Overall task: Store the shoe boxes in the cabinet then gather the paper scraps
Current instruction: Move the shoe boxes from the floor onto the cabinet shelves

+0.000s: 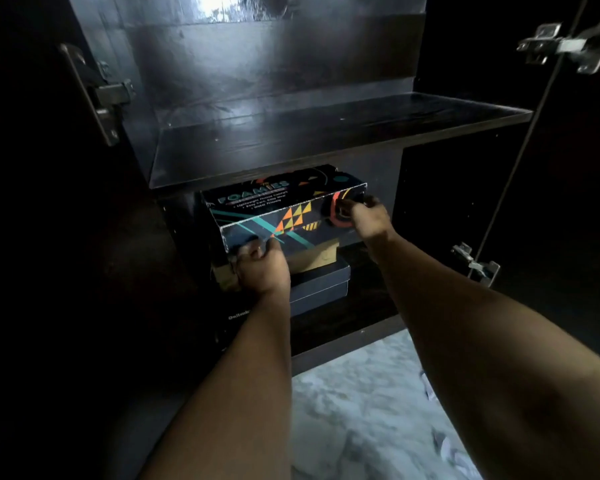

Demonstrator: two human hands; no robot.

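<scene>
Your left hand (262,268) has its fingers curled around the near left corner of the patterned shoe box (284,209), which sits tilted on top of a tan box (312,256) and a dark box (321,284) stacked on the bottom shelf of the dark cabinet (326,133), under the middle shelf. Your right hand (364,216) grips the patterned box's right end, fingers bent over its edge. Near right, on the pale floor (361,410), lie paper scraps (430,389) beside your right forearm.
</scene>
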